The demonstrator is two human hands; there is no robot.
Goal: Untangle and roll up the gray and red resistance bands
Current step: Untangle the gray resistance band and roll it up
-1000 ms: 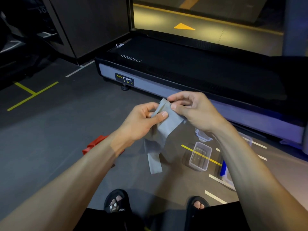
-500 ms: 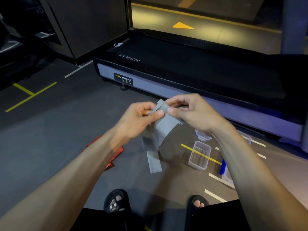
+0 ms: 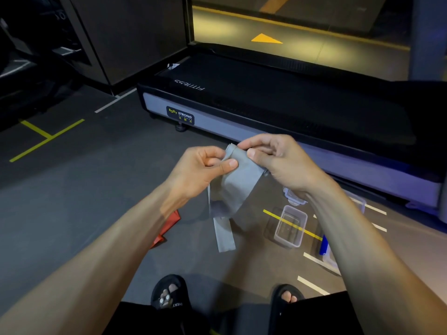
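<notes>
A flat gray resistance band [image 3: 235, 187] hangs in the air in front of me, its folded top end held between both hands. My left hand [image 3: 200, 170] pinches the band's left edge with thumb and curled fingers. My right hand [image 3: 278, 160] pinches the top right of the same end. The band's loose tail [image 3: 225, 234] dangles down toward the floor. The red band [image 3: 167, 229] lies on the floor under my left forearm, mostly hidden by it.
A black treadmill [image 3: 278, 102] runs across the floor just beyond my hands. A clear plastic box [image 3: 290, 226] and another container with a blue part [image 3: 325, 245] sit on the floor at right. My sandalled feet [image 3: 169, 293] are below.
Both hands have closed in a little on the band's top end, and the fold at the top looks tighter. The red band shows further out from under my left arm.
</notes>
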